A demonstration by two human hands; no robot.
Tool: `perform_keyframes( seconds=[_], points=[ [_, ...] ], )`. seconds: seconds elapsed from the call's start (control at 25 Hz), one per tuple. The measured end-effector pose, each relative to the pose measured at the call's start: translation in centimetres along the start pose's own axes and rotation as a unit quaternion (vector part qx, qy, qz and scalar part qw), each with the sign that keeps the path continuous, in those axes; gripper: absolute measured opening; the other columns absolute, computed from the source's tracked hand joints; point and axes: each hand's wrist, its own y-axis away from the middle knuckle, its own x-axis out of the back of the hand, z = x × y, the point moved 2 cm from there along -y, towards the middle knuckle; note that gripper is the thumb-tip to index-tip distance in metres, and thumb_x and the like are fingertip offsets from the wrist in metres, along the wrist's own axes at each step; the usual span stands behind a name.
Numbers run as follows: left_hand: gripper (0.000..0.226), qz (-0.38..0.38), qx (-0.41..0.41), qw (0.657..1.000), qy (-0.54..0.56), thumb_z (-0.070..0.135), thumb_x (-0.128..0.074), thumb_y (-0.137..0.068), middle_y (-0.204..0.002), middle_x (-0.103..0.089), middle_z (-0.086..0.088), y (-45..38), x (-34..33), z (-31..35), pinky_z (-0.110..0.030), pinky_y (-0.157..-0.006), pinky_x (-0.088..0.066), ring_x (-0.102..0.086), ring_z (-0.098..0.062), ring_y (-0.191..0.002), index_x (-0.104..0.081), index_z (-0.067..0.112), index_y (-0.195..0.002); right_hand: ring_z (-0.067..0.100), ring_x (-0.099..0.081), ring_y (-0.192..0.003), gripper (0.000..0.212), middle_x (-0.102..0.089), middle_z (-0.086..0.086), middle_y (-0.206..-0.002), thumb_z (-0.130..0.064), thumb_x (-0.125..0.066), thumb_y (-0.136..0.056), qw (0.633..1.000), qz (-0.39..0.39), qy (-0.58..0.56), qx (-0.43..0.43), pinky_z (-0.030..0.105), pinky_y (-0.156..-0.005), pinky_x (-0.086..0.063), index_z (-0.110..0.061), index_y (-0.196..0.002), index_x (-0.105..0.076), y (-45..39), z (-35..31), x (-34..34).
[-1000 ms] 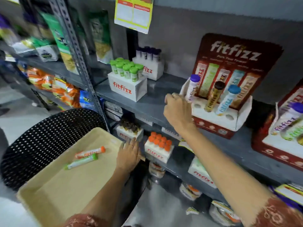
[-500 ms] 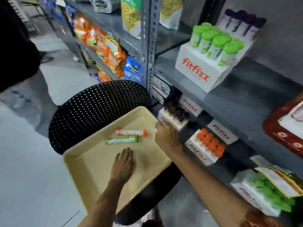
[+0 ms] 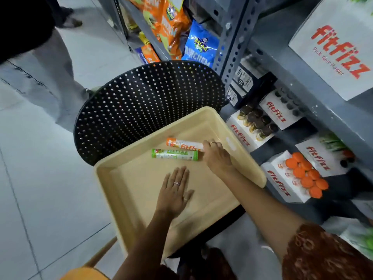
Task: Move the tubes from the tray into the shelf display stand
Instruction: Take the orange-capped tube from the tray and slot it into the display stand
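A beige tray (image 3: 212, 199) rests on a black perforated chair (image 3: 145, 102). Two tubes lie side by side in its far half: an orange-capped tube (image 3: 184, 144) and, just nearer, a green tube (image 3: 174, 154). My right hand (image 3: 217, 156) lies over the right ends of both tubes, fingers curled down onto them; whether it grips one is hidden. My left hand (image 3: 174, 190) lies flat on the tray floor, fingers spread, holding nothing. The red display stand is out of view.
Grey metal shelving stands to the right, holding white boxes of orange-capped tubes (image 3: 302, 176) and dark-capped tubes (image 3: 256, 124). A white fitfizz box (image 3: 335, 49) sits on the upper shelf. Snack bags (image 3: 201, 45) hang behind the chair. Another person's legs (image 3: 50, 67) stand at left.
My right hand came down from the display stand on the upper shelf to the tubes in the tray. My left hand slid from the tray's edge onto its floor. The view tilted down.
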Motion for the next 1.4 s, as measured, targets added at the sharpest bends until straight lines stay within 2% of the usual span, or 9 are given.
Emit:
perform_keyframes(
  seconds=[0.16, 0.44, 0.56, 0.68, 0.84, 0.96, 1.16, 1.32, 1.4],
  points=[
    [0.067, -0.009, 0.004, 1.0, -0.002, 0.05, -0.006, -0.098, -0.151, -0.029, -0.01, 0.0, 0.1, -0.1, -0.037, -0.113, -0.002, -0.01, -0.024, -0.141, -0.028, 0.007, -0.144, 0.033, -0.048, -0.116, 0.027, -0.049, 0.017, -0.125, -0.014, -0.053, -0.093, 1.0, -0.005, -0.028, -0.002, 0.041, -0.09, -0.046, -0.003, -0.118, -0.051, -0.2, 0.2, -0.5],
    [0.065, -0.049, -0.01, 0.999, 0.005, 0.045, -0.016, -0.097, -0.132, -0.055, -0.013, 0.2, 1.9, 1.0, -0.038, -0.105, -0.024, -0.05, -0.028, -0.123, -0.053, 0.001, -0.127, 0.034, -0.053, -0.111, 0.027, -0.052, 0.017, -0.124, -0.014, -0.051, -0.094, 0.989, 0.091, -0.116, 0.006, 0.039, -0.089, -0.043, -0.002, -0.118, -0.053, 2.7, 0.9, 5.6],
    [0.059, 0.003, -0.037, 0.999, -0.006, 0.036, -0.022, -0.095, -0.116, -0.066, -0.017, -0.2, 4.8, 3.3, -0.041, -0.087, -0.051, -0.063, -0.031, -0.107, -0.064, -0.001, -0.112, 0.038, -0.051, -0.113, 0.029, -0.052, 0.017, -0.124, -0.018, -0.051, -0.094, 0.985, 0.108, -0.134, 0.007, 0.042, -0.092, -0.042, -0.003, -0.119, -0.053, 5.1, 1.9, 10.7],
    [0.072, 0.066, -0.074, 0.995, -0.027, 0.034, -0.005, -0.1, -0.111, -0.067, -0.021, -1.4, 8.4, 7.1, -0.045, -0.084, -0.053, -0.063, -0.033, -0.104, -0.066, -0.004, -0.107, 0.039, -0.053, -0.111, 0.027, -0.054, 0.018, -0.12, -0.022, -0.053, -0.093, 0.984, 0.116, -0.135, -0.012, 0.042, -0.091, -0.043, -0.005, -0.114, -0.057, 8.3, 4.0, 16.5],
    [0.048, 0.103, -0.11, 0.988, -0.017, 0.024, -0.031, -0.092, -0.108, -0.067, -0.022, -2.9, 12.6, 14.0, -0.045, -0.082, -0.054, -0.065, -0.035, -0.1, -0.066, -0.006, -0.106, 0.036, -0.058, -0.105, 0.021, -0.061, 0.019, -0.113, -0.016, -0.058, -0.087, 0.981, 0.143, -0.128, -0.04, 0.037, -0.086, -0.048, -0.006, -0.103, -0.066, 14.5, 7.8, 24.8],
    [0.046, 0.125, -0.174, 0.977, -0.016, 0.02, -0.034, -0.085, -0.103, -0.069, -0.024, -3.5, 15.6, 19.7, -0.042, -0.078, -0.056, -0.066, -0.035, -0.095, -0.065, -0.008, -0.105, 0.037, -0.07, -0.081, 0.018, -0.071, 0.02, -0.094, -0.005, -0.054, -0.08, 0.973, 0.157, -0.155, -0.066, 0.041, -0.073, -0.06, -0.006, -0.088, -0.07, 20.0, 10.8, 30.2],
    [0.049, 0.122, -0.249, 0.961, 0.013, 0.024, -0.031, -0.087, -0.115, -0.064, -0.023, -4.4, 17.9, 29.2, -0.042, -0.095, -0.048, -0.06, -0.035, -0.108, -0.062, -0.006, -0.111, 0.025, -0.065, -0.052, 0.021, -0.068, 0.011, -0.069, -0.025, -0.072, -0.078, 0.955, 0.229, -0.148, -0.113, 0.027, -0.049, -0.052, -0.005, -0.075, -0.065, 28.5, 15.6, 35.9],
    [0.051, 0.123, -0.247, 0.961, 0.017, 0.029, -0.025, -0.1, -0.152, -0.027, -0.014, -4.0, 17.9, 35.8, -0.037, -0.117, -0.013, -0.021, -0.024, -0.14, -0.028, 0.002, -0.143, 0.025, -0.06, -0.098, 0.02, -0.067, 0.006, -0.094, -0.022, -0.068, -0.081, 0.938, 0.316, -0.056, -0.132, 0.029, -0.075, -0.041, -0.014, -0.099, -0.066, 33.9, 19.2, 38.4],
    [0.056, 0.114, -0.234, 0.965, 0.028, 0.035, -0.027, -0.101, -0.155, -0.016, -0.012, -3.8, 17.5, 38.1, -0.037, -0.117, -0.008, -0.012, -0.023, -0.142, -0.018, 0.004, -0.146, 0.027, -0.06, -0.099, 0.027, -0.069, 0.008, -0.1, -0.014, -0.066, -0.078, 0.929, 0.336, -0.043, -0.147, 0.029, -0.076, -0.042, -0.016, -0.105, -0.065, 35.8, 21.3, 38.8]
  ],
)
